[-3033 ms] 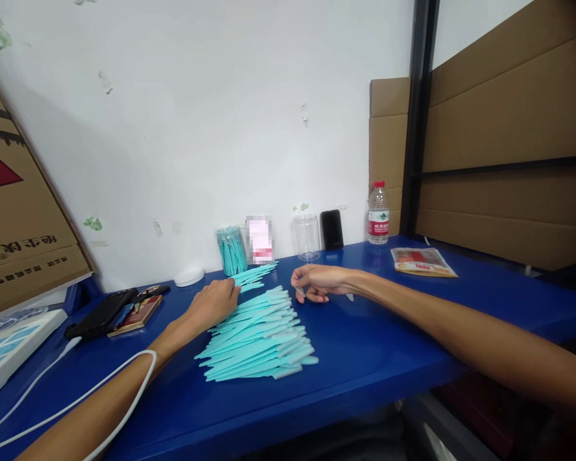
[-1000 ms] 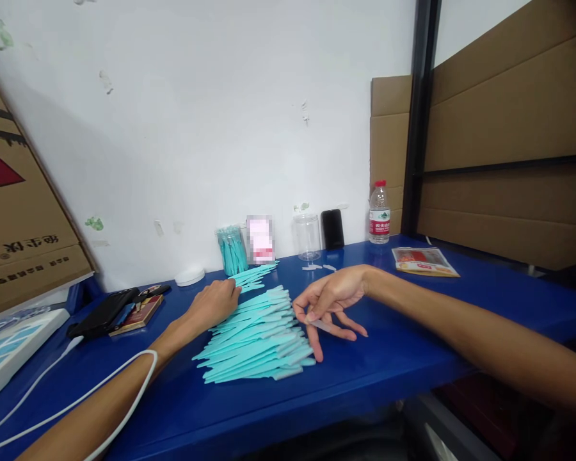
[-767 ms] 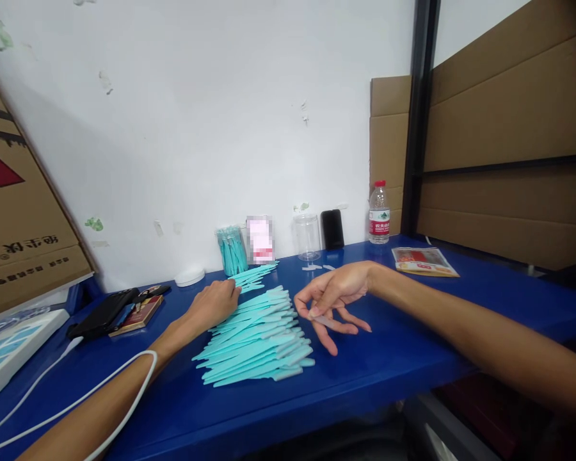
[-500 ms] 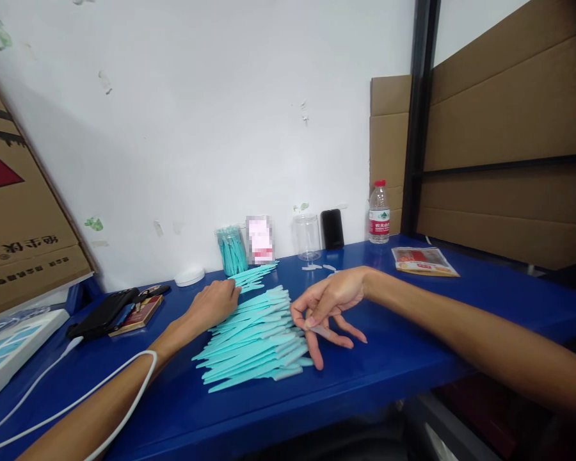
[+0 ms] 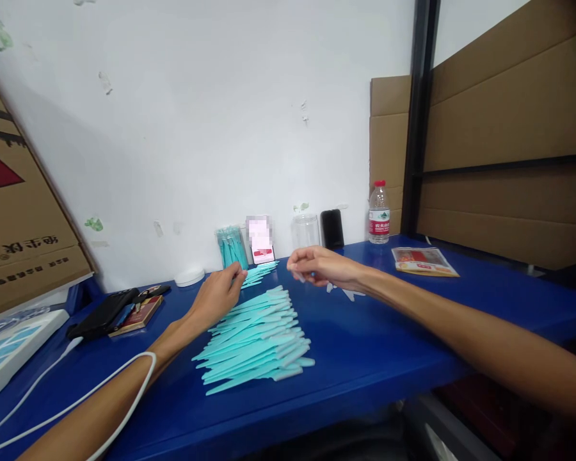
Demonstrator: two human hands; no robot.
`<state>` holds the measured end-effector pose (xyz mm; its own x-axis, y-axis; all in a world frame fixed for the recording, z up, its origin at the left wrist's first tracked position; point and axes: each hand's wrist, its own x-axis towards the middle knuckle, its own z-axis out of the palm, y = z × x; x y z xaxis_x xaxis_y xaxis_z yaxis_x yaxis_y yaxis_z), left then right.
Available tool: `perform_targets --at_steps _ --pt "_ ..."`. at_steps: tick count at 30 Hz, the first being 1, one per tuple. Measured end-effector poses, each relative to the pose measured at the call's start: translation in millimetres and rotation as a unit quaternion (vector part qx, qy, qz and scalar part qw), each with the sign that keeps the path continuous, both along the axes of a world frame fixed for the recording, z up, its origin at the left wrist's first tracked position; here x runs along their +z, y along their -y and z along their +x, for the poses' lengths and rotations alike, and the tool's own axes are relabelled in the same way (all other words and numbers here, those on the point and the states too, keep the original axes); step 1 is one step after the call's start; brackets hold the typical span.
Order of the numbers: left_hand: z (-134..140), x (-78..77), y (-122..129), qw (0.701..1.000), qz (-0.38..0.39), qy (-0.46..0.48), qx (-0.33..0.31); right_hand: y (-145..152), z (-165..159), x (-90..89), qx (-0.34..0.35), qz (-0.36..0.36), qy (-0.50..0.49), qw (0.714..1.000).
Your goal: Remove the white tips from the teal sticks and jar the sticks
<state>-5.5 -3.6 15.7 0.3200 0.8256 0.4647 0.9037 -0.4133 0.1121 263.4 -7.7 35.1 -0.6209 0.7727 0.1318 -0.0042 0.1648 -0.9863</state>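
Note:
A pile of teal tapered plastic sticks with pale translucent caps [image 5: 256, 339], resembling interdental brushes, lies on the blue table [image 5: 365, 346]. Behind it is a smaller group of teal sticks [image 5: 262, 273]. My left hand [image 5: 218, 291] is beside that smaller group, fingers pinched together; what they hold, if anything, cannot be made out. To the right, my right hand [image 5: 319, 266] is raised before a clear jar [image 5: 306, 227], its fingertips closed on a small translucent cap [image 5: 301, 277]. More loose translucent caps [image 5: 350, 294] lie on the table beneath my right wrist.
A jar of teal sticks [image 5: 231, 246], a phone with a lit screen [image 5: 262, 253] and a black device [image 5: 332, 228] stand by the wall. A water bottle [image 5: 379, 214] and a food packet [image 5: 425, 261] are right. A white cable [image 5: 144, 384] crosses my left forearm.
My right hand has moved from the pile's capped ends back towards the clear jar, still pinching the cap. My left hand has risen slightly and its fingers have shifted off the smaller group.

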Motion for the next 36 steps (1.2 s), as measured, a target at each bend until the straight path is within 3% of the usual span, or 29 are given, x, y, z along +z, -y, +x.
perform_targets --at_steps 3,15,36 --pt "4 1.5 6 0.999 0.01 0.007 -0.035 -7 -2 -7.1 -0.116 0.003 -0.045 0.992" --pt "6 -0.8 9 0.998 0.01 -0.024 -0.054 -5 -10 -17.4 -0.216 0.037 -0.114 0.969" --pt "9 -1.6 12 0.997 0.02 0.005 -0.074 -6 -20 -29.8 -0.173 0.042 -0.112 0.978"
